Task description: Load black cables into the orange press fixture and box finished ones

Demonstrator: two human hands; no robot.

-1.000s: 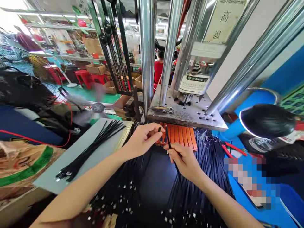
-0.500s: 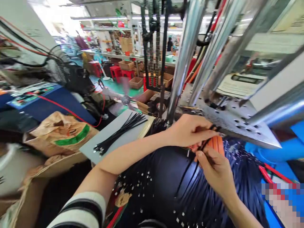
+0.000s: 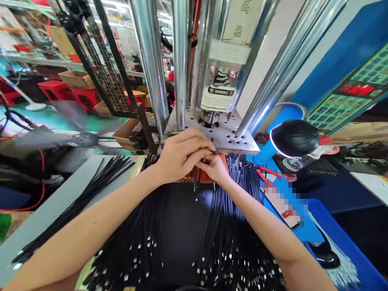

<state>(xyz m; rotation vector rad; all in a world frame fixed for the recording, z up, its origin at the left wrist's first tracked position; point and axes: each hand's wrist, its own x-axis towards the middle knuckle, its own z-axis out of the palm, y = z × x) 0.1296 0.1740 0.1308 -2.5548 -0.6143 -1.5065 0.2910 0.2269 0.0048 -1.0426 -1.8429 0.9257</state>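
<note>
My left hand (image 3: pixel 184 155) is closed at the front edge of the machine's metal plate (image 3: pixel 242 139), its fingers bent over a thin black cord. Against it, my right hand (image 3: pixel 214 167) pinches the same dark cord (image 3: pixel 195 184), whose end hangs below the fingers. An orange block (image 3: pixel 223 161) shows behind the hands. Bundles of black cords with shiny tips (image 3: pixel 233 242) spread over the black surface (image 3: pixel 180 230) on both sides. The fingertips partly hide what they hold.
Steel columns (image 3: pixel 151 60) rise behind the plate. A grey board (image 3: pixel 69 194) with black cords (image 3: pixel 75 202) lies at the left, near a spinning fan (image 3: pixel 87 139). At the right are a black-topped lamp (image 3: pixel 294 137), a bottle (image 3: pixel 295 162) and a blue tray (image 3: pixel 342 242).
The view has turned to the right and moved nearer the machine. My hands have come together, and the right one has moved up from the hanging cords to the left hand's fingertips.
</note>
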